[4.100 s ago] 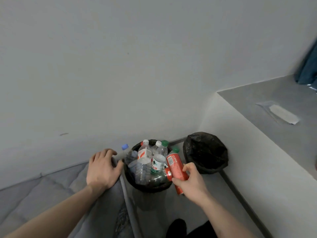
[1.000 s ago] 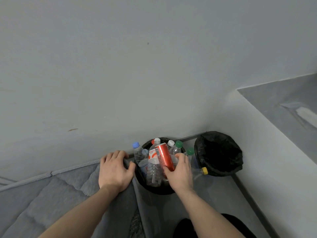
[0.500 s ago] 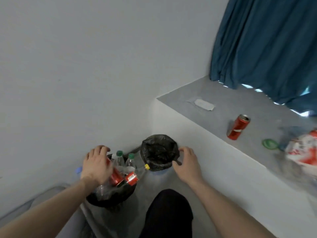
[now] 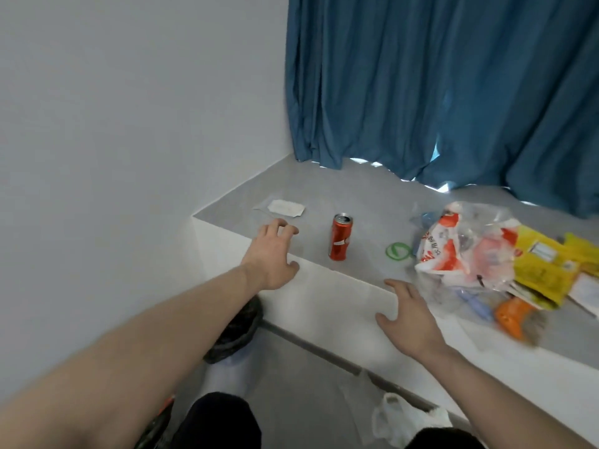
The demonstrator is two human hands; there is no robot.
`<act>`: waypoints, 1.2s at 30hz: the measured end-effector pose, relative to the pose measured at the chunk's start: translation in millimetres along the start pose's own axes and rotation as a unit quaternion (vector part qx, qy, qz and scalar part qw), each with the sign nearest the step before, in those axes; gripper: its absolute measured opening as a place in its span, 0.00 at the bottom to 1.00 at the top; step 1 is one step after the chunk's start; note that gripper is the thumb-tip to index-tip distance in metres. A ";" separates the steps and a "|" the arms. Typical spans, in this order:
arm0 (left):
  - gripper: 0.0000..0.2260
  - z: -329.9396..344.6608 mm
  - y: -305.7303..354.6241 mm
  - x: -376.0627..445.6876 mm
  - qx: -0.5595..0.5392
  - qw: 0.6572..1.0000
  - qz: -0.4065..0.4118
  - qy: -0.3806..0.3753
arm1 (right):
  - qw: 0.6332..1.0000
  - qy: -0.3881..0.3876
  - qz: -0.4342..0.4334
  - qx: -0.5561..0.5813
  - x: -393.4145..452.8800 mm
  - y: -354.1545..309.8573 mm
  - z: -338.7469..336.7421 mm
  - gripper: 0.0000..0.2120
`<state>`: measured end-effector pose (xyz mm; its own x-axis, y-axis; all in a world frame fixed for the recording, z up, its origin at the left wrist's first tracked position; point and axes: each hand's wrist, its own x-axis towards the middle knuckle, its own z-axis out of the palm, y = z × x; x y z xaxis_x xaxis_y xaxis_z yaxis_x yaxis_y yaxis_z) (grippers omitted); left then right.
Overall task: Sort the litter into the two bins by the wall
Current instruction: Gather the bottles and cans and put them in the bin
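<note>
View has swung right since half a second ago: the bottle-filled bin is out of frame, and we now face the grey ledge point(image 4: 356, 202) and blue curtain point(image 4: 437, 85). Left hand point(image 4: 270, 257) has left that bin and now reaches over the ledge edge, fingers spread and curled, holding nothing. Just beyond its fingertips lies a flat clear wrapper point(image 4: 285, 207). Under the left forearm we see part of the black-lined bin point(image 4: 236, 332) on the floor by the wall; its contents are hidden. Red can point(image 4: 340, 237) stands upright on the ledge, top open, between the two hands, touched by neither. Right hand point(image 4: 410, 322) has come off the black bin's rim and hangs in front of the ledge face, fingers open, empty. Green ring point(image 4: 398, 251) lies flat right of the can. Further right a clear plastic bag point(image 4: 466, 244) with red print holds blurred litter, touching yellow packets point(image 4: 547, 264); an orange item point(image 4: 513, 315) lies at the ledge edge. White crumpled bag point(image 4: 405, 422) on the floor.
</note>
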<state>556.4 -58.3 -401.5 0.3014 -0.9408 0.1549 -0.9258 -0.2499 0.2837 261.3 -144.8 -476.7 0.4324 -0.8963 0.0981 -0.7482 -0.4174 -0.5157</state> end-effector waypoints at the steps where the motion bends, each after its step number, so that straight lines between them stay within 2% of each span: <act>1: 0.32 3.9 14.0 15.4 0.005 1.000 0.010 -0.007 | 1.000 0.002 0.008 -0.004 2.8 12.7 -3.1 0.33; 7: 0.36 36.8 82.6 99.0 0.024 0.998 0.044 -0.043 | 0.999 -0.004 0.044 -0.022 23.4 79.6 -6.9 0.36; 13: 0.42 84.8 101.8 160.8 0.079 0.991 0.025 -0.105 | 0.995 -0.017 0.052 -0.081 27.9 127.7 -2.4 0.36; 17: 0.38 112.7 99.6 178.4 0.110 0.987 0.037 -0.115 | 0.994 -0.006 0.046 -0.101 24.3 139.4 -5.1 0.34; 22: 0.34 108.9 99.6 182.0 0.167 0.984 0.039 -0.057 | 0.994 0.007 0.057 -0.096 19.4 141.6 -15.4 0.32; 28: 0.26 88.5 98.7 189.0 0.194 0.977 0.023 -0.087 | 0.994 0.012 0.055 -0.091 15.3 134.7 -28.2 0.32; 32: 0.23 67.4 87.9 172.7 0.129 0.986 0.014 -0.102 | 0.995 0.025 0.051 -0.084 13.5 120.0 -31.7 0.31; 36: 0.24 40.3 64.0 121.7 0.045 0.998 0.013 -0.036 | 0.996 0.016 0.005 -0.089 11.5 87.1 -28.0 0.29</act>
<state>524.7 -198.0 -402.6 0.2634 -0.9602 0.0924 -0.9506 -0.2420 0.1946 187.1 -195.6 -496.6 0.4104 -0.9038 0.1211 -0.8313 -0.4254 -0.3578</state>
